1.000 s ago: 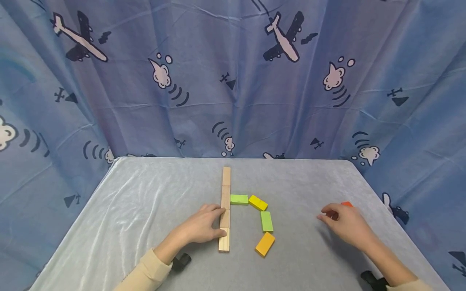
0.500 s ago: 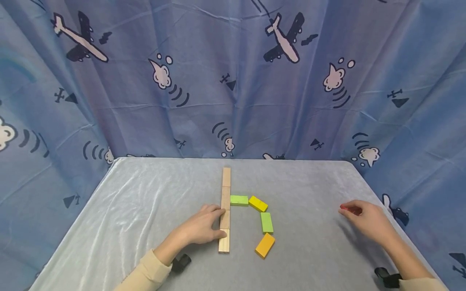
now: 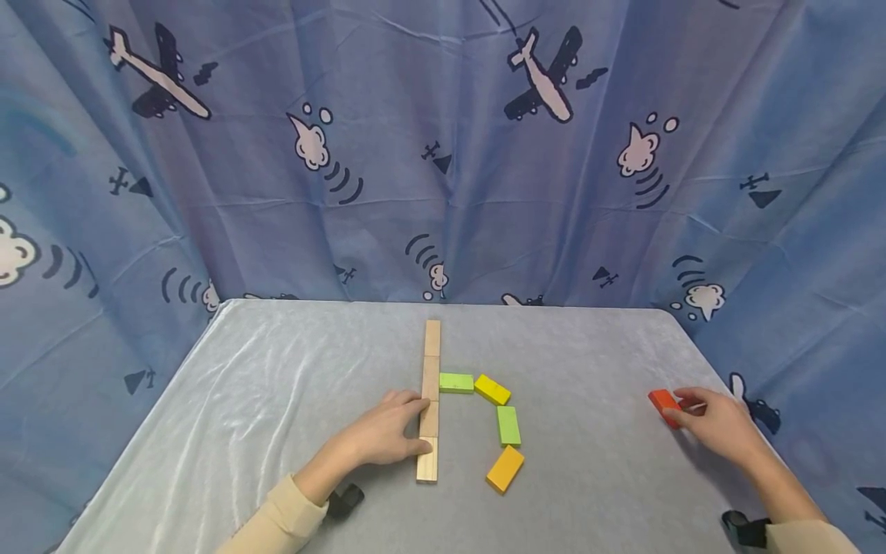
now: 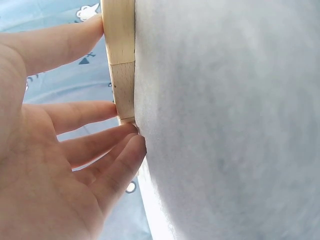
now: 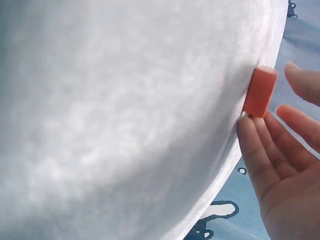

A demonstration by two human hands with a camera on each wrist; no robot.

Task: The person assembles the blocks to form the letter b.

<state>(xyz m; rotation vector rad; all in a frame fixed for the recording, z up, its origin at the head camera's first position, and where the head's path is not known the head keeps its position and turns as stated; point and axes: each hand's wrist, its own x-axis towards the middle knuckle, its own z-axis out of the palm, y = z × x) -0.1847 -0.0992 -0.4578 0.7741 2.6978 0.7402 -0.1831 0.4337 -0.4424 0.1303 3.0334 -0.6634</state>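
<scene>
My left hand (image 3: 384, 427) rests beside a straight row of plain wooden blocks (image 3: 431, 377), thumb and index fingertips touching its left side. In the left wrist view, its fingers (image 4: 80, 117) are fairly straight along the wooden blocks (image 4: 122, 45). Over at the far right of the table, a red block (image 3: 664, 408) lies at a slant. My right hand (image 3: 716, 423) is just right of it, fingers loosely bent. From the right wrist, the thumb (image 5: 302, 82) stands apart from the red block (image 5: 260, 92), while other fingertips are right at its near end.
Right of the wooden row, a green block (image 3: 456, 382), a yellow block (image 3: 492, 390), a second green block (image 3: 508, 426) and an orange block (image 3: 504, 469) form a curve. A grey cloth covers the table (image 3: 588, 354). Behind hangs a blue patterned curtain (image 3: 388, 185).
My right hand has moved right across the table to the red block, covered it, then shifted slightly right, leaving it exposed. The left hand stays at the wooden row.
</scene>
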